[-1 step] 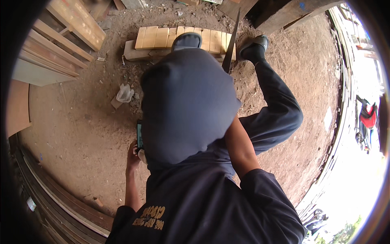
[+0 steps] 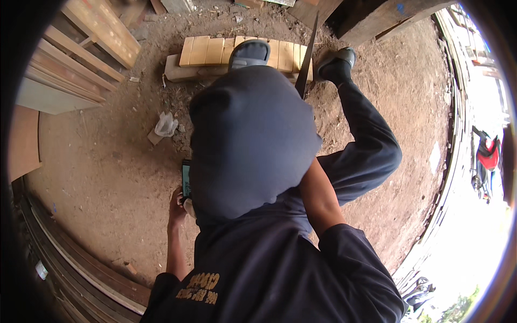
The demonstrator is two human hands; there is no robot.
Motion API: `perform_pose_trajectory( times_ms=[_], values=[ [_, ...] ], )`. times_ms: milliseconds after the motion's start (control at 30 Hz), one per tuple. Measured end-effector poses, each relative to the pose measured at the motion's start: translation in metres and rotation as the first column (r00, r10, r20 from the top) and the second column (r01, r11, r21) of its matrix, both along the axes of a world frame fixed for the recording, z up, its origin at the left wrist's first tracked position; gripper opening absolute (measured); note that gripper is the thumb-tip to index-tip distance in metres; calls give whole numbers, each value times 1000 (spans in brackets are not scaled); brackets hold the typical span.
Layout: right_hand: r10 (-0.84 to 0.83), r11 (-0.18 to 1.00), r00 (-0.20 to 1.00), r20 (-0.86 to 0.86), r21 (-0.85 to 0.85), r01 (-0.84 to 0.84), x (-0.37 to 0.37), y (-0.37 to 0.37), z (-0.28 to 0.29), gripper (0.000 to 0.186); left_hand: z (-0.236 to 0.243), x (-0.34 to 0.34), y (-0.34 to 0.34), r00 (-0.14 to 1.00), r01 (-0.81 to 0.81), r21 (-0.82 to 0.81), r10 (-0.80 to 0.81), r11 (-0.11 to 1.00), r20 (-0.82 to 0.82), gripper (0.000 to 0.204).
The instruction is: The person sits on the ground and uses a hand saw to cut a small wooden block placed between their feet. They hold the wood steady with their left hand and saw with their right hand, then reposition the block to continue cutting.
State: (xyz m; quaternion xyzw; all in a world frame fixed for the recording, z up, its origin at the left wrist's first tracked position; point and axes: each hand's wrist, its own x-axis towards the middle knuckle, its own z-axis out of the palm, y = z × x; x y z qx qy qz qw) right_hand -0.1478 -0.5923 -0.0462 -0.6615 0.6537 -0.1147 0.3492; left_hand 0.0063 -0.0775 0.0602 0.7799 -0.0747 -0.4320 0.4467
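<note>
My left hand [image 2: 176, 206] is low on the left, its fingers curled at the near end of a dark and teal, box-edged object [image 2: 186, 178]. A pale rounded piece [image 2: 189, 207] shows beside those fingers. Most of both is hidden by my raised, dark-trousered knee [image 2: 253, 140]. My right forearm [image 2: 321, 191] reaches in behind that knee, so the right hand is out of sight. Past the knee, a long dark tapered blade [image 2: 306, 64] like a handsaw's sticks up. My sandalled foot [image 2: 250, 53] rests on a row of light wooden blocks [image 2: 207, 51].
The blocks lie on a thicker board [image 2: 175, 70] on the dirt floor. A crumpled plastic bag [image 2: 166, 125] lies to the left. Planks [image 2: 81, 54] lean at the far left, long boards [image 2: 81, 258] lie near left, and a heavy beam [image 2: 382, 19] stands far right.
My raised knee and the foot on the blocks have shifted very slightly right. Both arms look the same.
</note>
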Motion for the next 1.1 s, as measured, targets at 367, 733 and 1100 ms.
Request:
perform_pose_trajectory(
  times_ms=[367, 733, 1100],
  values=[
    [-68, 997, 996, 51, 36, 66, -3, 1, 17, 41, 37, 6, -30, 998, 53, 19, -54, 998, 42, 67],
    [-17, 997, 999, -32, 79, 19, -11, -6, 2, 40, 36, 16, -27, 995, -5, -7, 4, 1000, -102, 64],
    [6, 999, 999, 47, 35, -8, -25, -10, -31, 33, 26, 22, -24, 991, 103, 8, -102, 995, -92, 67]
  ],
)
